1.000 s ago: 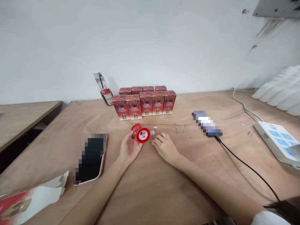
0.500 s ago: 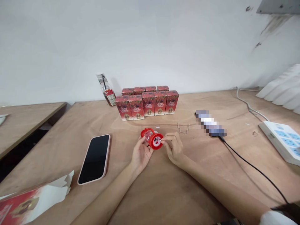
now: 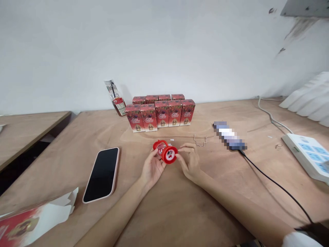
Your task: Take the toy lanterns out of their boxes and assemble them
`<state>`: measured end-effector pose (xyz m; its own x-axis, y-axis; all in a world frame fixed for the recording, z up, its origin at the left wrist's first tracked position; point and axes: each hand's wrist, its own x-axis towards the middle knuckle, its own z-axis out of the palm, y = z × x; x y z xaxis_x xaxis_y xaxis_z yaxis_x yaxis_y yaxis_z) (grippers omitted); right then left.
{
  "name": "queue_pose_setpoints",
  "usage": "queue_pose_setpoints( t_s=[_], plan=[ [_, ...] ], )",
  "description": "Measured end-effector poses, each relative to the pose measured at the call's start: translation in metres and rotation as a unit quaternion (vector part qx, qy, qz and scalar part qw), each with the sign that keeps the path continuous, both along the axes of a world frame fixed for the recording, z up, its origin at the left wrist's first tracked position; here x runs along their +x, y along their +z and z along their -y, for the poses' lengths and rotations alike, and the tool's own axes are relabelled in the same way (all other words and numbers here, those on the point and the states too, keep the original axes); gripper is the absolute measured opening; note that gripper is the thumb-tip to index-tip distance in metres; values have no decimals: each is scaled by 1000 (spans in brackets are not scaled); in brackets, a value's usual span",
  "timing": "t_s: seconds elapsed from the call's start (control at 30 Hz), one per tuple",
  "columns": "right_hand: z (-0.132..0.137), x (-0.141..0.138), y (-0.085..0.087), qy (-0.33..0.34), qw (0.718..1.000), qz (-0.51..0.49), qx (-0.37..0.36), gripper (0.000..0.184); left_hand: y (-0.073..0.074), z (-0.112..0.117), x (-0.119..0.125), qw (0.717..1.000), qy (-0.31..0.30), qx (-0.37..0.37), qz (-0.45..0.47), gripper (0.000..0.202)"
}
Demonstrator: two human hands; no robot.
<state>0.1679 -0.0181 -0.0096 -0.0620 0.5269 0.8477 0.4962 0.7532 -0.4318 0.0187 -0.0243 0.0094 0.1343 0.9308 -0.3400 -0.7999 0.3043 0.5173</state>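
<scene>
A small red lantern-like toy (image 3: 166, 152) with a clear middle and a round red base lies on its side above the wooden table (image 3: 180, 206). My left hand (image 3: 151, 168) cups it from below and the left, fingers curled round it. My right hand (image 3: 189, 161) is at the base's right edge, thumb and fingers pinched against the rim. A tiny white piece (image 3: 172, 140) lies on the table just behind the toy.
Two rows of red boxes (image 3: 160, 113) stand behind. A phone (image 3: 101, 174) lies at the left, an open red and white box (image 3: 31, 219) at the near left. A wire clip (image 3: 199, 141), a cabled device (image 3: 230, 137) and a white power strip (image 3: 308, 154) are right.
My right hand rose from the table and came onto the toy's base. Both hands with the toy shifted a little to the right. The small white piece beside the base is gone.
</scene>
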Motion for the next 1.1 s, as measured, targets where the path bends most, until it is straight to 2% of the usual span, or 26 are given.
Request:
queue_pose_setpoints(
  t_s=[0.07,0.17,0.27,0.37,0.47,0.9,1.0,1.1],
  plan=[
    [-4,1,-1,-5,1000,17,-23,7,2,-6,-7,1000,22,-2,2,18],
    [-13,2,-2,-23,990,118,-73,13,5,-17,-21,997,70,12,12,21],
    [-25,-2,-4,-50,971,219,-81,16,6,-25,-31,994,108,22,29,21],
    [-37,-10,-5,-83,950,293,-69,14,5,-27,-35,991,122,28,38,19],
    [-45,-16,-6,-99,934,331,-90,18,3,-26,-35,992,118,34,41,19],
    [-46,-17,-4,-48,932,337,-124,6,1,-24,-34,994,95,46,32,25],
    [-44,-16,-3,-27,947,307,-91,4,1,-24,-34,994,97,42,27,24],
    [-39,-15,-1,-32,979,199,-25,11,0,-25,-33,994,102,30,14,22]
  ],
)
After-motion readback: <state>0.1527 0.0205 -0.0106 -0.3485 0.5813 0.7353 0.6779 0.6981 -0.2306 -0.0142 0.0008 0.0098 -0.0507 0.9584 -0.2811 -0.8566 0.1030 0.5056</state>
